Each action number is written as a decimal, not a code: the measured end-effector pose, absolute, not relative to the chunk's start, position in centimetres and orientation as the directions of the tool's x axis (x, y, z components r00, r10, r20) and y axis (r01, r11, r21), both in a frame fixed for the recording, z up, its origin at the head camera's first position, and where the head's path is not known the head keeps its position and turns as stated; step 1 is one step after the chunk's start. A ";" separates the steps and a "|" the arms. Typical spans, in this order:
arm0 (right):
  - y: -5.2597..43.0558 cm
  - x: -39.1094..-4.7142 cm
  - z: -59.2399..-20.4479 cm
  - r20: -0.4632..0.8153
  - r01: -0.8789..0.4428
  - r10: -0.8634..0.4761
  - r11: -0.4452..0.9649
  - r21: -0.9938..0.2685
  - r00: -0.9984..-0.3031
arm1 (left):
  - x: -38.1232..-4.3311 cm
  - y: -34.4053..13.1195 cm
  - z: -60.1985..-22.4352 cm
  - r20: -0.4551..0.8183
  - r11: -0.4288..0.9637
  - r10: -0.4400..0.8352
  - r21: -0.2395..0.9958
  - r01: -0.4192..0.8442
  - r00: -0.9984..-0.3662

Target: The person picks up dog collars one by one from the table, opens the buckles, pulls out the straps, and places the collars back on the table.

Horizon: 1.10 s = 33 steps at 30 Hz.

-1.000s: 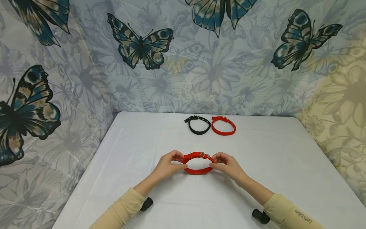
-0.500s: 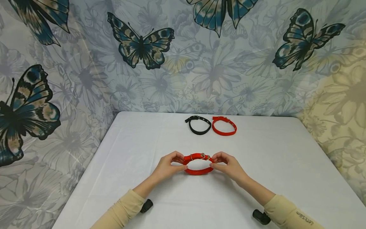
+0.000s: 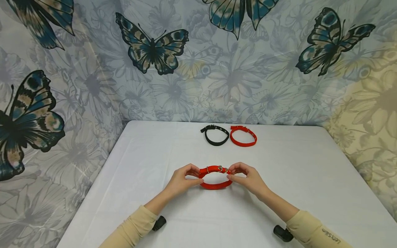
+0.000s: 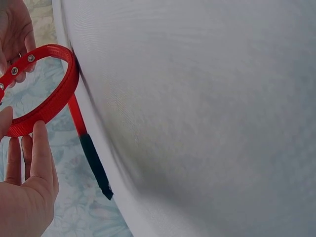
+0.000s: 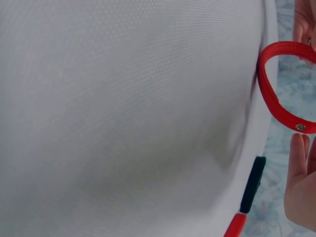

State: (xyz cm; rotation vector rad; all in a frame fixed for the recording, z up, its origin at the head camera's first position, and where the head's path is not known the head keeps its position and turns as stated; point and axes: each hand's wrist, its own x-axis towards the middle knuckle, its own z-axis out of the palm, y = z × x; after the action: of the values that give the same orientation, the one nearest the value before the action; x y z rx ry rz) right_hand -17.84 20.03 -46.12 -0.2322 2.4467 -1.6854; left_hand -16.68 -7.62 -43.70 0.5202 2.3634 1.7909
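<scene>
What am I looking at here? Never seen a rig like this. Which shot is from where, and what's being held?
No robot: these are a person's two bare hands. The wide picture is taken from the head, looking forward and down. The other two are taken from the left and right wrists; they appear turned sideways, with the white table filling most of each. The left hand and right hand pinch opposite sides of a red buckled collar, closed into a loop. Farther back on the table, a black collar and a second red collar lie side by side. Behind is a butterfly-print backdrop.
</scene>
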 end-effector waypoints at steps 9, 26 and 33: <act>20.0 -17.8 -46.1 -0.045 -0.035 -0.217 0.353 -0.935 -0.975 | -16.7 -7.5 -43.5 0.087 0.236 0.343 0.956 0.176 -0.935; 19.9 -17.8 -46.0 -0.041 -0.043 -0.225 0.357 -0.933 -0.974 | -18.6 -7.7 -46.5 0.106 0.277 0.324 0.939 0.202 -0.940; 20.0 -17.8 -46.2 -0.035 -0.051 -0.224 0.367 -0.929 -0.974 | -18.6 -7.6 -46.5 0.102 0.274 0.333 0.941 0.200 -0.937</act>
State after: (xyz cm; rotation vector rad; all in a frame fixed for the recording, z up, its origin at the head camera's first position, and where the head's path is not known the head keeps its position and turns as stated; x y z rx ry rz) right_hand -17.79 20.02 -46.15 -0.2507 2.4648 -1.6665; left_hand -18.64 -7.56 -46.54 0.5078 2.4136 1.7544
